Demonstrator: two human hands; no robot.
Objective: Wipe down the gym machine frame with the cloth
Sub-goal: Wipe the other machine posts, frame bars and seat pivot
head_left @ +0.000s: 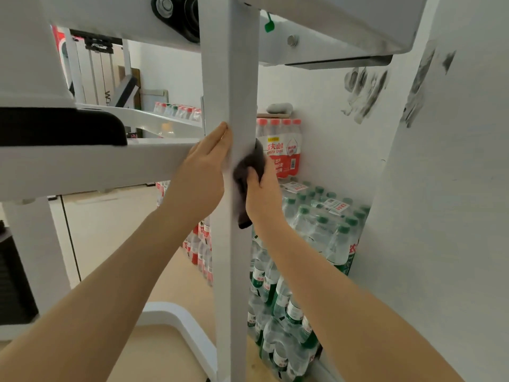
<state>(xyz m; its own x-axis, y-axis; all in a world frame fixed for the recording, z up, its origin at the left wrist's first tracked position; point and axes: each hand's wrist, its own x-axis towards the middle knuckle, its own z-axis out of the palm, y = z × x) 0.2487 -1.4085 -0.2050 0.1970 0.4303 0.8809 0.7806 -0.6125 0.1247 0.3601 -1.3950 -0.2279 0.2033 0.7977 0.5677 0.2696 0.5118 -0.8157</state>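
A white upright post (230, 78) of the gym machine frame runs from top to bottom through the middle of the view. My left hand (203, 172) lies flat with straight fingers against the post's left face. My right hand (263, 194) grips a dark grey cloth (249, 166) and holds it against the post's right side at about the same height. Part of the cloth hangs below my palm. A white horizontal frame bar (91, 169) meets the post from the left.
Shrink-wrapped packs of water bottles (311, 221) are stacked on the floor right behind the post, against a white wall (440, 188) with dark smudges. A black pad (60, 128) sits on the frame at left. A white curved base bar (181, 326) lies on the floor.
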